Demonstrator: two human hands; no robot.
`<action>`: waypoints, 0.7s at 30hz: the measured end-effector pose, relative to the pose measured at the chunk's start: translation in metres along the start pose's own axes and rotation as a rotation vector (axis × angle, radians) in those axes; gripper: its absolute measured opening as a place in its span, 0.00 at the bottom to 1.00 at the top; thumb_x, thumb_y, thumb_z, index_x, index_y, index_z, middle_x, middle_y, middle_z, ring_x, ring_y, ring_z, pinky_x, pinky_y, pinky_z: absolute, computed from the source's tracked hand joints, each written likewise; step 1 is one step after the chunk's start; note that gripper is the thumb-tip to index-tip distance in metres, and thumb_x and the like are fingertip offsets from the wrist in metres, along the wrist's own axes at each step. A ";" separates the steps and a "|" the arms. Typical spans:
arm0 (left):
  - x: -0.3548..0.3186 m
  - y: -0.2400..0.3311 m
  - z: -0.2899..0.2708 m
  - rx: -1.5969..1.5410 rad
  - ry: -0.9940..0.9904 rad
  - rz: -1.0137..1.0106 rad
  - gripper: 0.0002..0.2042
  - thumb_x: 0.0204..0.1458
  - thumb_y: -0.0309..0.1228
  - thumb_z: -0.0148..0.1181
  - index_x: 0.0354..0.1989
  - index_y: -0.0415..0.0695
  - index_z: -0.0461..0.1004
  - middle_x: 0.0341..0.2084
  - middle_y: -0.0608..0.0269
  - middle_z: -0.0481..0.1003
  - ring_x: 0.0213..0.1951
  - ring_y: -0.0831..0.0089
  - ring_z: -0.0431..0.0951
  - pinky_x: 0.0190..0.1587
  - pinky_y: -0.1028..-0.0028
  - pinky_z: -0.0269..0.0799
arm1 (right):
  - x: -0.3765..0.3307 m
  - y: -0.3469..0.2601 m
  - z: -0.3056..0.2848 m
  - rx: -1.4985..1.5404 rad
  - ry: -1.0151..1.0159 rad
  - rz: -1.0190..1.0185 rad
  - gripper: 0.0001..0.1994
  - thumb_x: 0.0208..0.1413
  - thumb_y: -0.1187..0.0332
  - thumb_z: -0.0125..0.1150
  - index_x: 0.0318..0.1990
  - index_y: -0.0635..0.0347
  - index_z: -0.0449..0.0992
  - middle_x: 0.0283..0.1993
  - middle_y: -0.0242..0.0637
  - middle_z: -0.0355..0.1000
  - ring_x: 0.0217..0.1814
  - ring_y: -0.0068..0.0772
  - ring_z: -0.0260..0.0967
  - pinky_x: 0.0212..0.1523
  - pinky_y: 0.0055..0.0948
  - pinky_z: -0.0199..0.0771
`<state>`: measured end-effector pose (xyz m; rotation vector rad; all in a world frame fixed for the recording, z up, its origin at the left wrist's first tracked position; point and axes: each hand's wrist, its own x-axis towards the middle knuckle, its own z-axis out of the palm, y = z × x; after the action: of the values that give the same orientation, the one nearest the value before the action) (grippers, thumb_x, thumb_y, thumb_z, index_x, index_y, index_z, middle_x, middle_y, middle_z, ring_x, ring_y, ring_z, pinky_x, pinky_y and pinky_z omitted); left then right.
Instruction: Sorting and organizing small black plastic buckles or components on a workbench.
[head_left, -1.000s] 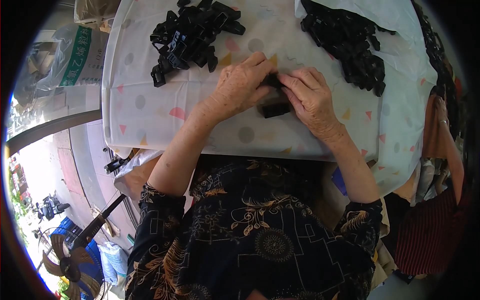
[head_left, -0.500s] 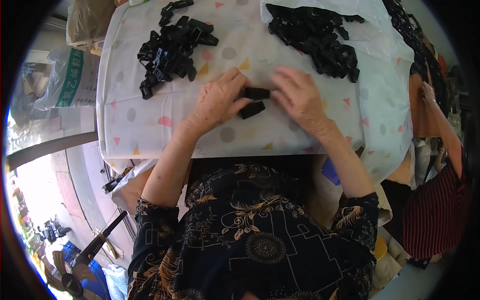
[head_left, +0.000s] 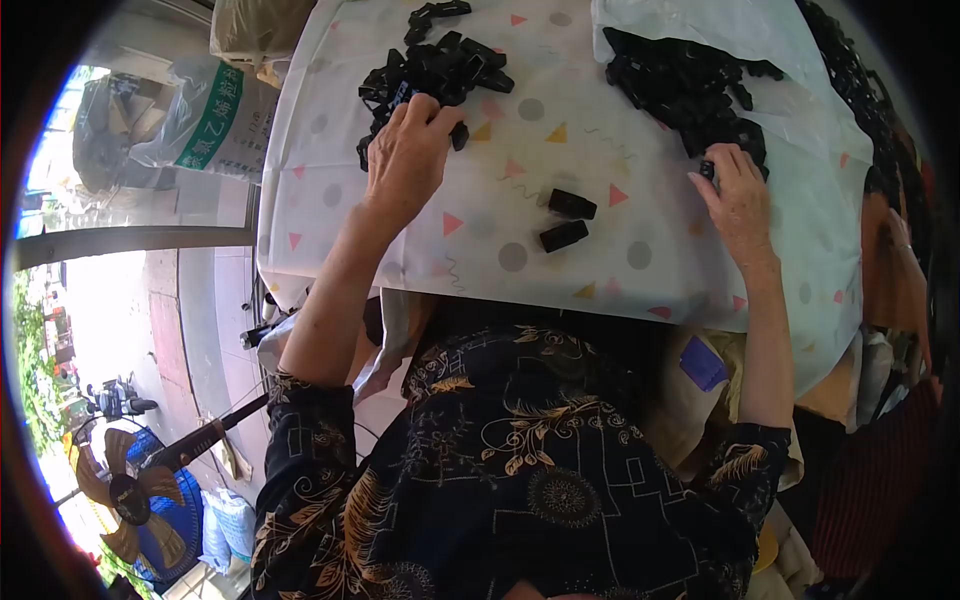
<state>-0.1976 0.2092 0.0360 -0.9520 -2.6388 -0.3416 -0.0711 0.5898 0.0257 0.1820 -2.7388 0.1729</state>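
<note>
Two hands are stretched out to two heaps of small black parts on a covered table.

Nearest, the lap is hidden by a dark flowered top, and the table legs cannot be seen. Between the two hands, two black pieces (head_left: 567,220) are left lying loose on the cloth (head_left: 520,260), which is white with coloured dots and triangles. The left hand (head_left: 408,150) is laid on the near edge of the left pile (head_left: 432,72), fingers curled over the parts; what is gripped under them cannot be made out. The right hand (head_left: 738,190) is set at the near edge of the right pile (head_left: 690,85), and one small black part is pinched at its fingertips. Beyond the right hand, the pile is spread on a clear plastic sheet (head_left: 760,30). Left of the left hand, a sack (head_left: 190,120), a sunny floor and a fan (head_left: 140,500) are seen, bent by the lens.
</note>
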 end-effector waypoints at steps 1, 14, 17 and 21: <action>0.006 -0.003 0.002 0.040 -0.017 0.077 0.13 0.48 0.20 0.58 0.43 0.47 0.77 0.39 0.63 0.70 0.43 0.62 0.74 0.41 0.63 0.74 | 0.000 -0.008 0.001 0.102 -0.006 0.038 0.14 0.52 0.71 0.68 0.44 0.61 0.71 0.40 0.43 0.71 0.42 0.48 0.71 0.41 0.41 0.72; 0.048 0.073 0.033 -0.375 -0.321 0.181 0.12 0.54 0.35 0.63 0.45 0.47 0.74 0.43 0.59 0.75 0.42 0.52 0.79 0.42 0.56 0.74 | -0.006 -0.032 0.014 0.231 -0.088 0.004 0.15 0.54 0.76 0.66 0.49 0.64 0.75 0.44 0.42 0.70 0.44 0.47 0.72 0.44 0.37 0.74; 0.039 0.066 0.037 -0.475 -0.257 0.037 0.13 0.53 0.36 0.65 0.46 0.49 0.74 0.45 0.62 0.73 0.44 0.54 0.78 0.45 0.57 0.74 | -0.005 -0.034 0.014 0.327 -0.048 0.025 0.15 0.55 0.79 0.63 0.51 0.64 0.75 0.43 0.41 0.71 0.42 0.42 0.73 0.42 0.34 0.75; 0.030 0.056 0.051 -0.503 -0.267 0.042 0.16 0.52 0.36 0.65 0.49 0.49 0.73 0.44 0.62 0.72 0.45 0.56 0.77 0.47 0.58 0.72 | 0.014 -0.058 0.017 0.610 -0.022 0.127 0.16 0.56 0.81 0.63 0.52 0.64 0.75 0.44 0.39 0.74 0.43 0.35 0.74 0.43 0.29 0.77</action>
<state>-0.1934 0.2851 0.0062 -1.2766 -2.8219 -0.9612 -0.0816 0.5283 0.0208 0.1721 -2.6342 1.0424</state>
